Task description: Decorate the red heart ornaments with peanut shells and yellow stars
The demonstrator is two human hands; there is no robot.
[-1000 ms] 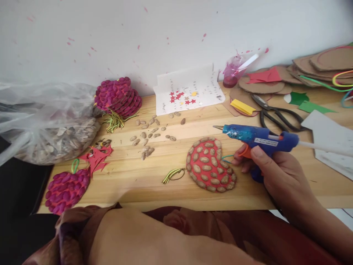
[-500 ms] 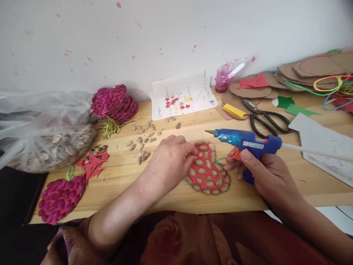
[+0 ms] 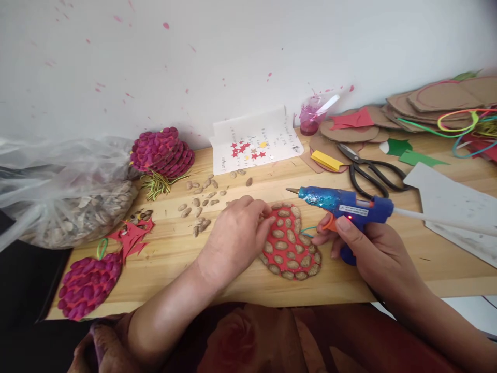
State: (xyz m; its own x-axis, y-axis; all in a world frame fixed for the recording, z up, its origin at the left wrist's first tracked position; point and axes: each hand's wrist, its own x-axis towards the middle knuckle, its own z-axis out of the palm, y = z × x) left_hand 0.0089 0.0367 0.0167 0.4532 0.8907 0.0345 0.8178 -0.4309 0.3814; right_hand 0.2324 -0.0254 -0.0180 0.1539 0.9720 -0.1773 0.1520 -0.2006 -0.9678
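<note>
A red, peanut-shaped craft piece [image 3: 285,247] lies flat on the wooden table, studded with whole peanuts along its border and across its middle. At its upper left edge is my left hand [image 3: 237,233], fingers bent and pinched together; whatever they hold, if anything, is hidden. My right hand [image 3: 375,248] grips a blue glue gun [image 3: 330,199] by its handle, forefinger at the orange trigger. The nozzle points left, above the piece's top right, apart from it. A white glue stick [image 3: 423,216] extends from the gun's rear. Loose peanuts [image 3: 200,199] are scattered left of the piece.
At left are a plastic bag [image 3: 89,207], red scraps [image 3: 134,238] and a purple grape-like craft [image 3: 91,282]. Similar crafts [image 3: 161,150] are stacked behind. Paper with small stars [image 3: 248,129], a pink-stained cup [image 3: 308,124], scissors [image 3: 370,168] and cardboard shapes [image 3: 442,98] stand toward the wall.
The view has shifted slightly. Both hands keep nearly the same poses, the left still at the piece's edge. A small red light now shows on the glue gun.
</note>
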